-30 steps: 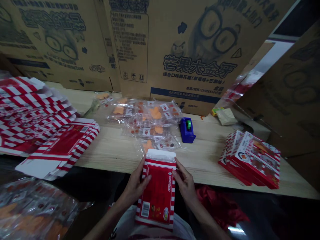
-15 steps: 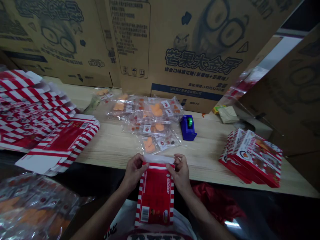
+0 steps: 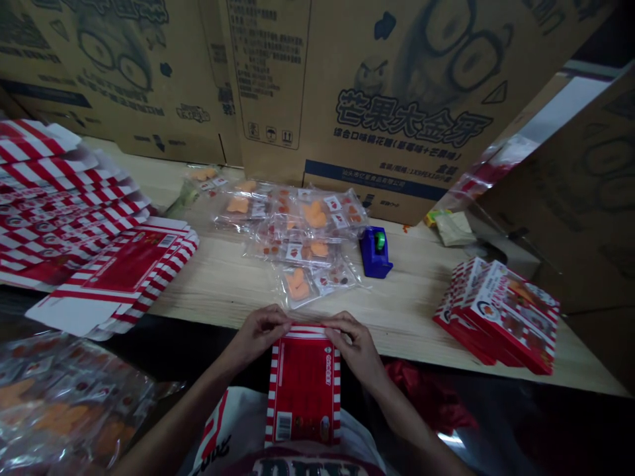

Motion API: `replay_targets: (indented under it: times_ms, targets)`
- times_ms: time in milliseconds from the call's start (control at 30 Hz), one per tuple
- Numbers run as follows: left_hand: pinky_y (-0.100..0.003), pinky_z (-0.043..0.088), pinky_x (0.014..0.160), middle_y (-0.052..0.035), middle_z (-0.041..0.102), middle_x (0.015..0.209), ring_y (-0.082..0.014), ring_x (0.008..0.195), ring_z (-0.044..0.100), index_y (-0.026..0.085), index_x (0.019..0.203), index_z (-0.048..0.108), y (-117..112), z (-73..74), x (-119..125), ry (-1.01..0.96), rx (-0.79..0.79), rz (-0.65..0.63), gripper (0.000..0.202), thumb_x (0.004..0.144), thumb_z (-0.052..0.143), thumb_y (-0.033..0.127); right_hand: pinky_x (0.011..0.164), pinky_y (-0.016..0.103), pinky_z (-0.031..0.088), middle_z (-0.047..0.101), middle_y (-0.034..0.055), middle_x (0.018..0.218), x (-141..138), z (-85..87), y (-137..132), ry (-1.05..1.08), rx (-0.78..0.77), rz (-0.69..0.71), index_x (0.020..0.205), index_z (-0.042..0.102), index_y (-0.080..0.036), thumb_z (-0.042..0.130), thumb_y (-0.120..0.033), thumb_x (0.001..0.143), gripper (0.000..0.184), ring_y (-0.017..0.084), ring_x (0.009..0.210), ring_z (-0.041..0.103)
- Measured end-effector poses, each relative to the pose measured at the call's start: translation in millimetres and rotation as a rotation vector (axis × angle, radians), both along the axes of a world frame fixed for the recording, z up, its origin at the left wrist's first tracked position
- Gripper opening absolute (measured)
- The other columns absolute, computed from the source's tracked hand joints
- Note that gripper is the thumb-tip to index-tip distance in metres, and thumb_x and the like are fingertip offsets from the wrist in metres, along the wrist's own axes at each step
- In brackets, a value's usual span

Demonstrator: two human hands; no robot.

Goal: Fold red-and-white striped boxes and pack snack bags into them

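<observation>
A red box (image 3: 303,387) with red-and-white striped edges stands upright against my body, its printed panel with a barcode facing up toward me. My left hand (image 3: 262,332) grips its top left corner between thumb and fingers. On the top right corner, my right hand (image 3: 351,340) holds it the same way, thumb on the printed face. The top flap lies folded down between both hands. Just beyond the box, clear packets (image 3: 297,284) of orange sweets lie heaped on the wooden table (image 3: 213,291).
A blue tape dispenser (image 3: 376,254) with green tape sits right of the packets. Filled boxes (image 3: 510,314) are stacked at the right. Flattened striped cartons (image 3: 133,264) fan out at the left, above a bag of packets (image 3: 64,410). Large cardboard cartons (image 3: 278,86) wall off the back.
The white flap that stood up at the box's top has been folded down. Both hands have closed in along the top edge, the right one moving slightly inward.
</observation>
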State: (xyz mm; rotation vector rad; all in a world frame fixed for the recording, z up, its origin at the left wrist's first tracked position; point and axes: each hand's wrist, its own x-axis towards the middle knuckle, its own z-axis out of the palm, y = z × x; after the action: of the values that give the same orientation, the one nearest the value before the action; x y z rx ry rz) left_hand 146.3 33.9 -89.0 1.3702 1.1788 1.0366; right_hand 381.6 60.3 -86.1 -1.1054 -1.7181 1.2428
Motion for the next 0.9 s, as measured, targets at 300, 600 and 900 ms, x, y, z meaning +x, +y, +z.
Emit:
replay_targets:
  times_ms: [300, 600, 900]
  targets:
    - [-0.026, 0.044, 0.061, -0.0061, 0.071, 0.065, -0.0159, 0.06, 0.061, 0.012, 0.071, 0.075, 23, 13.1, -20, -0.074, -0.187, -0.118, 0.025, 0.072, 0.073, 0.037, 0.053, 0.024, 0.036, 0.057, -0.0018, 0.061, -4, 27.5, 27, -0.071, -0.13, 0.078, 0.068, 0.061, -0.017, 0.065, -0.032, 0.077, 0.018, 0.012, 0.056, 0.048]
    - [-0.023, 0.042, 0.059, -0.0043, 0.065, 0.066, -0.0137, 0.062, 0.056, 0.012, 0.067, 0.071, 26, 22.5, -20, -0.032, -0.073, -0.205, 0.031, 0.08, 0.065, 0.04, 0.06, 0.024, 0.042, 0.06, 0.0004, 0.066, 3, 25.9, 29, -0.083, -0.042, 0.105, 0.066, 0.062, -0.016, 0.061, -0.031, 0.083, 0.023, 0.014, 0.064, 0.054]
    - [-0.028, 0.05, 0.074, -0.0074, 0.069, 0.088, -0.0193, 0.082, 0.064, 0.016, 0.094, 0.074, 4, 3.0, -1, -0.086, 0.027, -0.044, 0.024, 0.078, 0.07, 0.035, 0.075, 0.029, 0.052, 0.07, 0.0065, 0.097, 13, 2.9, 4, 0.005, -0.009, -0.069, 0.089, 0.069, -0.02, 0.068, -0.034, 0.08, 0.016, 0.021, 0.09, 0.065]
